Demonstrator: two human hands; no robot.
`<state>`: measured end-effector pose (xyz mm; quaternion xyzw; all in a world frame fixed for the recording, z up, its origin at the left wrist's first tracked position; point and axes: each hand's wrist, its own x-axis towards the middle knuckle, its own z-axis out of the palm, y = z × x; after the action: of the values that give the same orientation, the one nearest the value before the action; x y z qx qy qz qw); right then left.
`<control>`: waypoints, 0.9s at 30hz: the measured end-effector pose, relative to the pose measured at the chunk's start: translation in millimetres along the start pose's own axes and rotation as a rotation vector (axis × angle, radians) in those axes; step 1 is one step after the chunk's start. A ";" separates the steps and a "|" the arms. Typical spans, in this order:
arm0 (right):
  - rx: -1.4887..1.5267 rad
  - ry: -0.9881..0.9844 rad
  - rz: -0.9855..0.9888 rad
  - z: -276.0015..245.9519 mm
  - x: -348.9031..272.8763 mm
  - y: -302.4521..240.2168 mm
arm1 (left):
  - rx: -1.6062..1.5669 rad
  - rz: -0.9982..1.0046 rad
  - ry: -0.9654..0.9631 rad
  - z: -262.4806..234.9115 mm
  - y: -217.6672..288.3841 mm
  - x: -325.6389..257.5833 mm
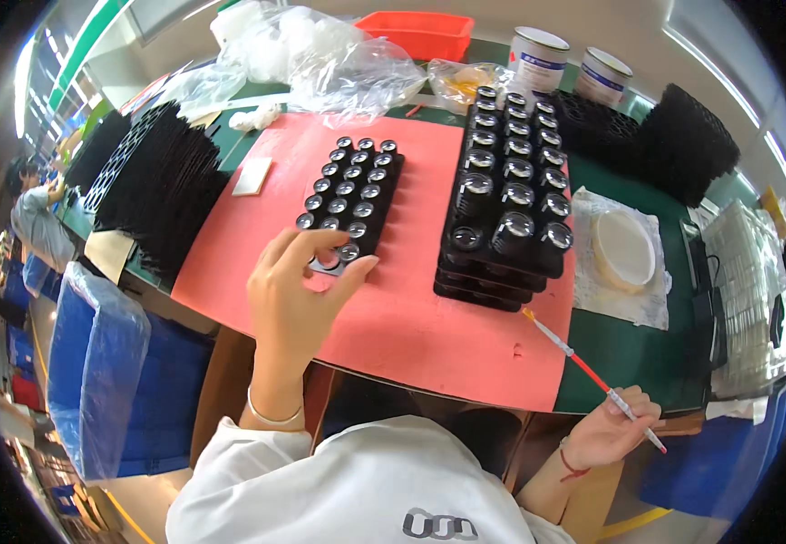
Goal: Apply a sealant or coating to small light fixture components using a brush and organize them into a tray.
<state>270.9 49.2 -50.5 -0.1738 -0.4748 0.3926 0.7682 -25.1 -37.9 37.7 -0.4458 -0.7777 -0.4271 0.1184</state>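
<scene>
A small black tray stands on the pink mat, filled with rows of black cylinders with clear, lens-like tops. My left hand is at its near end, thumb and forefinger curled around a lens-topped cylinder at the near corner. Low on the right, my right hand grips a thin brush with a red and clear handle. Its yellowish tip points away from me, beside a stack of black trays. Larger lens-topped cylinders stand in the top tray of that stack.
A white square pad lies on the pink mat. Black honeycomb trays are stacked at left. A round white lid rests at right. Two tins, plastic bags and a red bin line the back.
</scene>
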 end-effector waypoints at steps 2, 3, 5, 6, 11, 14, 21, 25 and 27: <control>0.000 0.061 -0.027 0.4 1.2 0.0 | -0.131 0.158 -0.107 5.4 15.7 15.0; 0.008 0.076 -0.024 2.6 1.1 -1.6 | -0.148 0.250 -0.155 8.5 28.2 23.9; 0.020 0.113 -0.010 -0.9 0.8 -2.7 | -0.138 0.340 -0.164 21.4 41.2 40.8; 0.042 0.131 -0.008 -2.9 0.4 -0.6 | -0.135 0.383 -0.152 26.5 45.2 48.5; 0.066 0.067 0.044 -2.8 5.1 -4.1 | -0.154 0.286 -0.258 39.6 52.7 58.6; -0.126 0.010 -0.123 -7.7 10.1 -5.0 | -0.236 0.279 -0.250 44.6 49.4 55.5; -0.512 0.089 -0.430 -21.3 42.0 -8.4 | -0.330 0.359 0.000 24.5 44.7 39.4; -0.797 0.072 -0.327 -22.7 57.5 -12.9 | -0.503 0.390 -0.167 20.0 30.2 -7.7; -0.808 0.037 -0.309 -22.5 62.9 -8.6 | -0.439 0.270 -0.282 30.4 22.3 -35.7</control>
<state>309.3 94.5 -18.7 -0.3944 -0.5971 0.0526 0.6966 19.1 -30.3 11.6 -0.6151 -0.6092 -0.4994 -0.0343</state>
